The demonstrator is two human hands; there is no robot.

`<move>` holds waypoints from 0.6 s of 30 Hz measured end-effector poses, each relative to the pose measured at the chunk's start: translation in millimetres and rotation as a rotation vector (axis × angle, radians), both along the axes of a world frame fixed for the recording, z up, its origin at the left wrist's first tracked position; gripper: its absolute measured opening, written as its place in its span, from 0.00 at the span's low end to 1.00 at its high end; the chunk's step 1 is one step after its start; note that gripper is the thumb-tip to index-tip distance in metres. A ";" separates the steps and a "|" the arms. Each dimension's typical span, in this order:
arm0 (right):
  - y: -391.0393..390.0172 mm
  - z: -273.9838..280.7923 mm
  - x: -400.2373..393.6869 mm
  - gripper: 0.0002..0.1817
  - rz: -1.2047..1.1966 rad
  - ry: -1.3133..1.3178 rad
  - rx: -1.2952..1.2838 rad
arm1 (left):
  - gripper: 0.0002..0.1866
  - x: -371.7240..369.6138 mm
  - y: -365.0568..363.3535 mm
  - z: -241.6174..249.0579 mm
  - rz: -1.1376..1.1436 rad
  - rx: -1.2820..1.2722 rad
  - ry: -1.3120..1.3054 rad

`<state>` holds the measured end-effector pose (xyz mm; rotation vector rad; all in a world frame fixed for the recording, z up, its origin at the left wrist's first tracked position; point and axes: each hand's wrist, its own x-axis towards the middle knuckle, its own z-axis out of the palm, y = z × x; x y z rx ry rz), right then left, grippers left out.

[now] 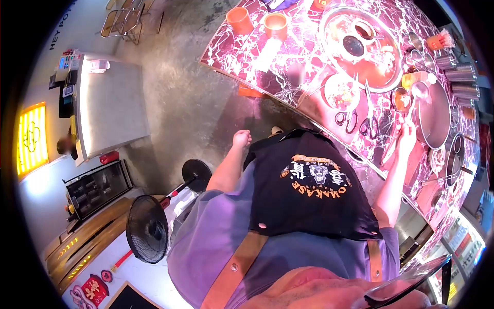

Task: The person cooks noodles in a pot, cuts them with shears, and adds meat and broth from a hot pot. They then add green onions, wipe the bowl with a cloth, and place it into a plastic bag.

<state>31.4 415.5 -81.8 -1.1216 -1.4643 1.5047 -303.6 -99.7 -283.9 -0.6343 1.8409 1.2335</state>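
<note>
Left hand (242, 138): positioned beside the apron (314, 216), above the floor (170, 67), and clear of the counter (231, 55). Its fingers are curled into a loose fist; no item shows in them. The forearm is bent.

Right hand (407, 135): extended over the counter. Its fingers are closed on the slim handle of a ladle (420, 90). The ladle's bowl points away from the person. It lies between a small bowl (400, 99), on the left of the view, and a wide metal basin (436, 116), on the right. Whether the ladle touches either vessel cannot be told.

Counter layout: two pairs of scissors with dark handles lie to the left of the right hand, handles toward the person. The left scissors (346, 118) overlap the edge of a bowl of food (337, 88). The right scissors (369, 123) lie just beside them, blades pointing away. Beyond the scissors stands a large round pan (355, 74) with a bright metal rim; a dark round dish (353, 46) is inside it. Two orange cups (276, 27) stand near the far left corner. A third cup (440, 41), filled with slender items, stands beyond the basin, near stacked metal containers (461, 82).

Surroundings: a black fan (147, 229) stands at the person's left, well apart from the counter.
</note>
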 end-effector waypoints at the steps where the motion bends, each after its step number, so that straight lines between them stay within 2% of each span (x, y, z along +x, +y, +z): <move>1: 7.1 8.9 -13.5 0.12 0.036 0.116 -0.035 | 0.05 7.7 -12.2 -15.4 0.002 0.034 -0.047; 3: 16.6 47.4 -40.2 0.14 0.106 0.124 -0.003 | 0.05 25.3 -26.3 -23.8 0.009 0.069 -0.096; 5: 16.1 71.9 -59.7 0.16 0.201 0.344 0.128 | 0.06 46.4 -31.9 -21.2 -0.038 -0.072 -0.067; 6: 20.5 82.5 -69.2 0.17 0.118 0.281 0.080 | 0.06 56.8 -46.8 -42.3 -0.037 -0.071 -0.068; 7: 27.3 85.6 -73.8 0.17 0.120 0.278 0.081 | 0.06 69.2 -69.7 -84.1 -0.149 0.010 0.032; 8: 34.4 86.4 -76.4 0.17 0.133 0.166 0.083 | 0.07 78.6 -81.9 -105.4 -0.261 0.091 0.132; 9: 39.0 86.2 -78.8 0.18 0.147 0.055 0.085 | 0.07 83.8 -80.9 -99.7 -0.259 0.091 0.130; 11: 41.7 80.2 -85.3 0.18 0.148 -0.098 0.041 | 0.06 93.2 -78.0 -88.3 -0.061 0.107 -0.039; 12: 45.9 71.8 -88.9 0.17 0.135 -0.133 0.027 | 0.06 97.6 -76.0 -90.6 -0.055 0.101 -0.038; 14: 59.2 48.4 -92.7 0.17 0.131 -0.164 0.005 | 0.06 106.8 -68.8 -99.6 0.134 0.128 -0.025; 18: 76.8 20.5 -100.5 0.17 0.205 -0.115 0.084 | 0.07 106.1 -34.8 -44.1 -0.014 0.017 0.098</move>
